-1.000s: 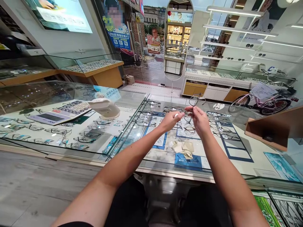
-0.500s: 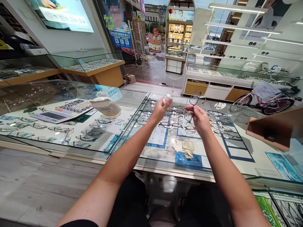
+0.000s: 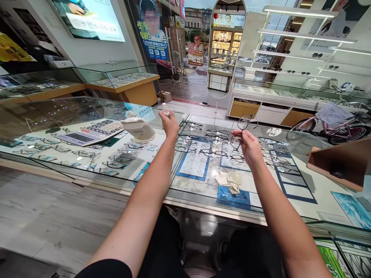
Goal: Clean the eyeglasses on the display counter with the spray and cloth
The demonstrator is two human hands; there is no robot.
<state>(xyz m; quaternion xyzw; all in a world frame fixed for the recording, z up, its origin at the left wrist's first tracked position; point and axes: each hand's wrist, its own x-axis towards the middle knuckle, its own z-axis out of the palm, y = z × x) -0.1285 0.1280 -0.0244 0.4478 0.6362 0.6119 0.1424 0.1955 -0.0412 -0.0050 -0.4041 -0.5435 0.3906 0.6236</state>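
My left hand [image 3: 171,125] is closed round a small clear spray bottle [image 3: 165,108], whose top pokes out above the fingers. It is raised over the glass counter, right of a white speaker-like device [image 3: 139,129]. My right hand [image 3: 249,143] pinches a pair of eyeglasses [image 3: 244,122] by the thin dark frame, held up on end over the display. Below them on the counter lies a crumpled beige cloth [image 3: 228,179], partly over a blue card [image 3: 234,197]. Neither hand touches the cloth.
Rows of eyeglasses [image 3: 213,152] are laid out beneath my hands. A large calculator [image 3: 84,135] lies at the left. A brown wooden stand [image 3: 337,162] is at the right edge. Beyond the counter stand an oval mirror [image 3: 222,83] and a pink bicycle [image 3: 336,125].
My left hand has moved left with the spray bottle, away from the eyeglasses. My right hand still holds the eyeglasses in nearly the same place. The view has shifted slightly.
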